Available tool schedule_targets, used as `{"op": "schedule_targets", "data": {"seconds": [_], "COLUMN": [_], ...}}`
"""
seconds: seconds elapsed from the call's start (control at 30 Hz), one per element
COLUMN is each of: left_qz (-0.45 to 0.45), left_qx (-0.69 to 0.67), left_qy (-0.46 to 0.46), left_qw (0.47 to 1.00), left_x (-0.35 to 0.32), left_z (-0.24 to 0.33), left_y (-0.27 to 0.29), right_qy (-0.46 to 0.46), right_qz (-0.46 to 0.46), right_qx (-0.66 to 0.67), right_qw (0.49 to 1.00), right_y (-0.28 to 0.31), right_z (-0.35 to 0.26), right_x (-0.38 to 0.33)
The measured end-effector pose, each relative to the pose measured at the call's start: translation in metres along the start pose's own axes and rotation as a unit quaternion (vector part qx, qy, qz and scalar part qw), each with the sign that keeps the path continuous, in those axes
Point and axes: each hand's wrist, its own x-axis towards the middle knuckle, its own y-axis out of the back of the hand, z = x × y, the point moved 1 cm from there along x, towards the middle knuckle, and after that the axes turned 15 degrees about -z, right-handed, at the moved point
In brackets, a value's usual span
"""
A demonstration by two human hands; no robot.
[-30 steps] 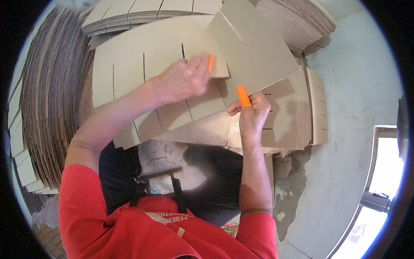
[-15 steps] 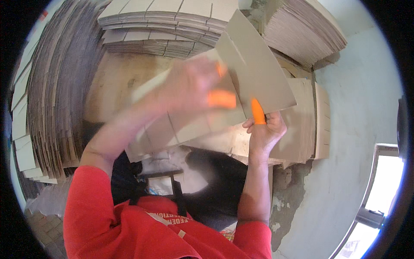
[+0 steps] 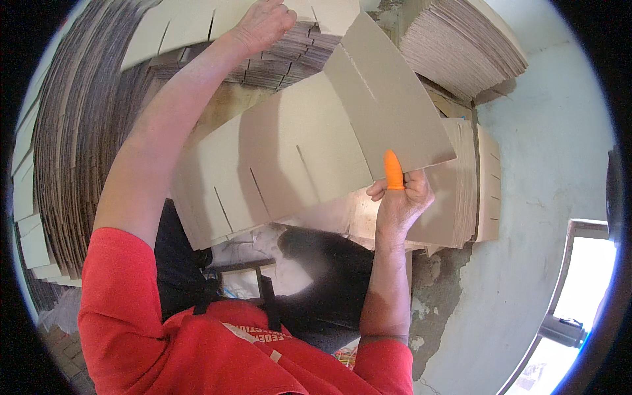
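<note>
My right hand (image 3: 400, 197), with an orange rubber cot on the thumb, pinches the lower edge of a tan slotted cardboard sheet (image 3: 296, 158) and holds it tilted up. My left hand (image 3: 263, 23) is stretched far forward and up, its fingers curled over the top of a stack of slotted cardboard sheets (image 3: 289, 52) at the back. Whether it grips a sheet there is hard to tell. Its forearm crosses in front of the held sheet.
Tall stacks of flat cardboard (image 3: 72, 151) curve along the left side, and another pile (image 3: 461, 46) lies at the upper right. More sheets (image 3: 471, 191) lie under the held one. A pale concrete floor (image 3: 546, 145) spreads to the right, with a bright doorway (image 3: 579, 309) at the lower right.
My left hand has left the held sheet and swung up to the back stack. My right hand still holds the sheet, now raised more upright.
</note>
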Motion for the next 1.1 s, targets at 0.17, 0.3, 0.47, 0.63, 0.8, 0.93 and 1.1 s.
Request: {"op": "schedule_targets", "data": {"seconds": [0.17, 0.3, 0.47, 0.63, 0.8, 0.93, 1.1], "left_qz": [0.148, 0.141, 0.089, 0.097, 0.117, 0.134, 0.058], "left_qx": [-0.046, 0.042, 0.025, 0.005, -0.079, -0.099, -0.178], "left_qy": [0.032, -0.024, -0.056, -0.102, -0.166, -0.206, -0.118], "left_qw": [0.987, 0.989, 0.994, 0.99, 0.976, 0.964, 0.975], "left_x": [-0.006, -0.022, -0.047, -0.069, -0.107, -0.149, -0.166], "left_z": [0.018, 0.05, 0.087, 0.125, 0.155, 0.184, 0.149], "left_y": [0.028, 0.049, 0.077, 0.099, 0.131, 0.161, 0.179], "right_qy": [0.003, -0.015, 0.025, 0.0, 0.061, 0.143, 0.11], "right_qz": [0.033, 0.053, 0.044, 0.018, 0.019, -0.019, -0.088], "right_qx": [0.017, 0.027, -0.105, -0.167, -0.218, -0.245, -0.357], "right_qw": [0.999, 0.998, 0.993, 0.986, 0.974, 0.959, 0.924], "right_y": [-0.003, -0.003, -0.001, -0.002, -0.009, -0.009, -0.006], "right_z": [0.007, -0.005, 0.008, 0.009, -0.023, -0.042, -0.104], "right_x": [0.001, 0.002, -0.001, -0.003, -0.009, -0.016, 0.005]}}
